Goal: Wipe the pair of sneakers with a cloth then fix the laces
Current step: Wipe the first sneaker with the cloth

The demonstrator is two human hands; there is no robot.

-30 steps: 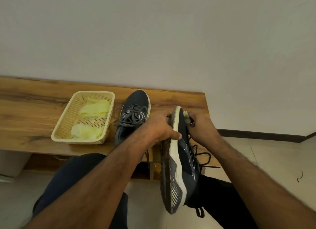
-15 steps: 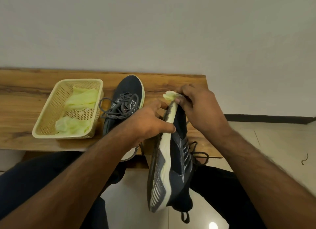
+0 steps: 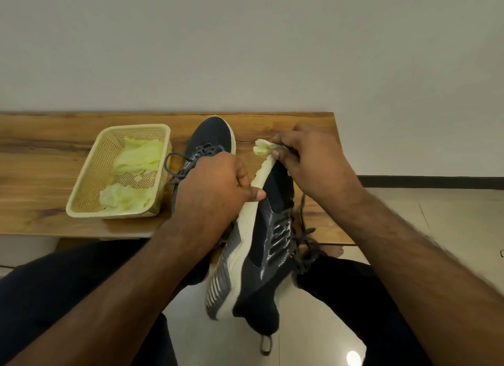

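At toe: right hand (image 3: pixel 308 163) pinches cloth (image 3: pixel 261 148); left hand (image 3: pixel 215 185) grips sneaker (image 3: pixel 261 229), fingers hidden.

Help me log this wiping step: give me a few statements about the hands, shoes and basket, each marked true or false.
1. The left hand holds a shoe by its sole. True.
2. The right hand pinches a cloth at the shoe's toe. True.
3. Both shoes are in the air. False: the second shoe rests on the bench.
4. The basket is empty. False: it holds pale green cloths.
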